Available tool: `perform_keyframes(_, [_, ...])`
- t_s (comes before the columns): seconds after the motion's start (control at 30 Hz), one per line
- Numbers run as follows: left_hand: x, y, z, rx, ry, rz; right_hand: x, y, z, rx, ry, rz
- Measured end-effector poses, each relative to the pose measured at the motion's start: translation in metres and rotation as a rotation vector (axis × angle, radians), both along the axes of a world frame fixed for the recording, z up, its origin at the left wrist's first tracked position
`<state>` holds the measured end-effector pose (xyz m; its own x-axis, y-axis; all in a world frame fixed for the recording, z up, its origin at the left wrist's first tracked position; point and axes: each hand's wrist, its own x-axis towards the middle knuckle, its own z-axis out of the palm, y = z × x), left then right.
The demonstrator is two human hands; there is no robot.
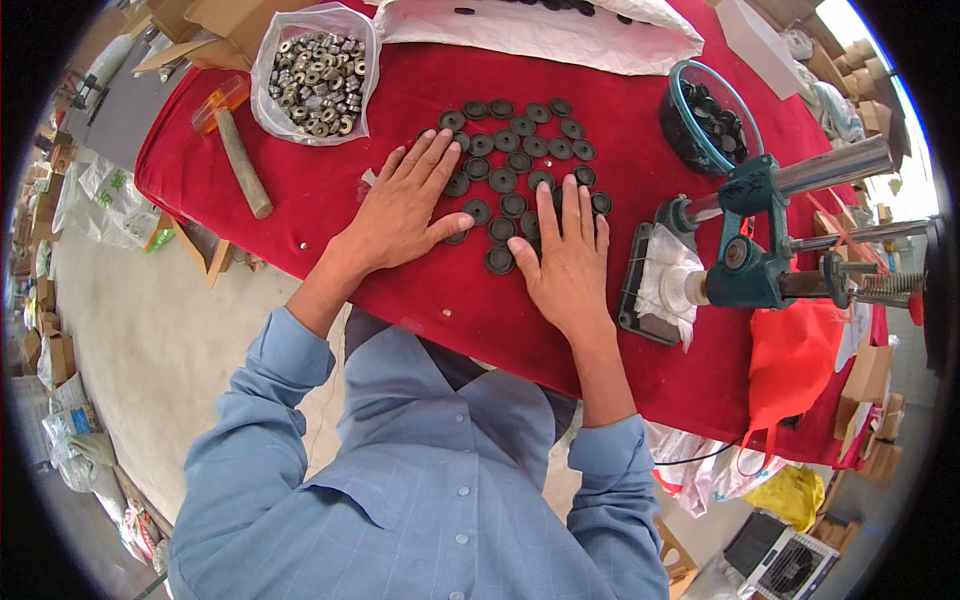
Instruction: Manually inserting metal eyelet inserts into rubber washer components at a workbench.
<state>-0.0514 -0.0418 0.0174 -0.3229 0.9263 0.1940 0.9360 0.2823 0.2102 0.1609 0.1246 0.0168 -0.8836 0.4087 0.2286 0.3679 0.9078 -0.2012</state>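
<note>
Many round black caps (502, 180) lie flat in a loose cluster on the red tablecloth (420, 290). My left hand (405, 205) rests palm down at the cluster's left side, fingers stretched out over some caps and thumb beside the lower ones. Along the right side lies my right hand (570, 265), also palm down with fingers spread, its fingertips over several caps. Neither hand grips anything; whatever is under the palms is hidden. Right of my right hand stands a green hand press (755, 235), with white cloth (665, 275) wrapped over its base.
A plastic bag of small metal bearings (318, 85) sits at the far left, near a hammer (240, 160). A clear bowl of black parts (710, 120) stands far right. Behind lies a white sack (560, 40) with black pieces. A red bag (795, 360) hangs below the press.
</note>
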Motion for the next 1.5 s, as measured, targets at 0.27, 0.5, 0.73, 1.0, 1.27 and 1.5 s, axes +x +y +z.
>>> perform_keyframes(0.27, [-0.01, -0.048, 0.028, 0.185, -0.239, 0.124, 0.015, 0.009, 0.012, -0.124, 0.191, -0.023])
perform_keyframes(0.5, [0.019, -0.047, 0.022, 0.094, -0.155, 0.087, 0.018, 0.002, -0.003, -0.024, 0.012, -0.051])
perform_keyframes(0.73, [0.011, -0.011, 0.018, 0.047, -0.059, 0.057, 0.024, 0.012, -0.006, -0.124, 0.298, -0.055])
perform_keyframes(1.0, [0.008, -0.01, 0.014, -0.078, 0.021, 0.078, 0.029, 0.014, -0.011, -0.274, 0.41, -0.037])
perform_keyframes(1.27, [0.003, 0.008, 0.016, -0.038, 0.041, 0.045, 0.031, 0.014, -0.008, -0.315, 0.438, -0.044])
perform_keyframes(1.5, [0.009, 0.004, 0.017, -0.037, 0.033, 0.042, 0.032, 0.016, -0.007, -0.33, 0.493, -0.043])
